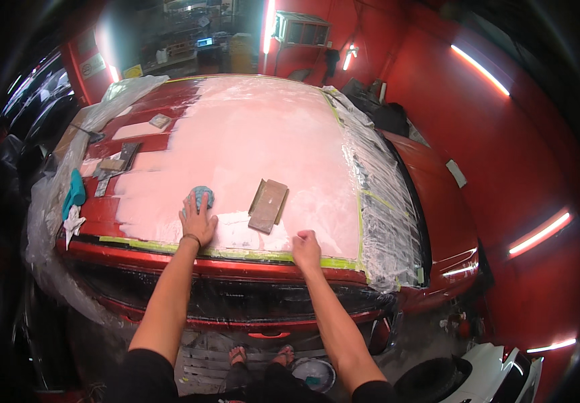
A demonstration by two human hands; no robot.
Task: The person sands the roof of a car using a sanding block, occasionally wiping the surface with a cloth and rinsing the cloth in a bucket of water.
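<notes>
A crumpled blue cloth lies on the pale pink, sanded-looking roof panel of a red car. My left hand presses down on it, fingers over its near side and thumb out to the right. Near the roof's front edge, my right hand is curled into a fist, with nothing seen poking out of it. Between and beyond my hands rests a brown sanding block with a sheet wrapped about it. White wet-looking smears cover the surface around the block.
Green masking tape edges the roof; plastic sheeting covers the windscreen side. At left lie smaller sanding blocks, a teal bottle and a white rag. A bucket stands by my feet, near a white car part.
</notes>
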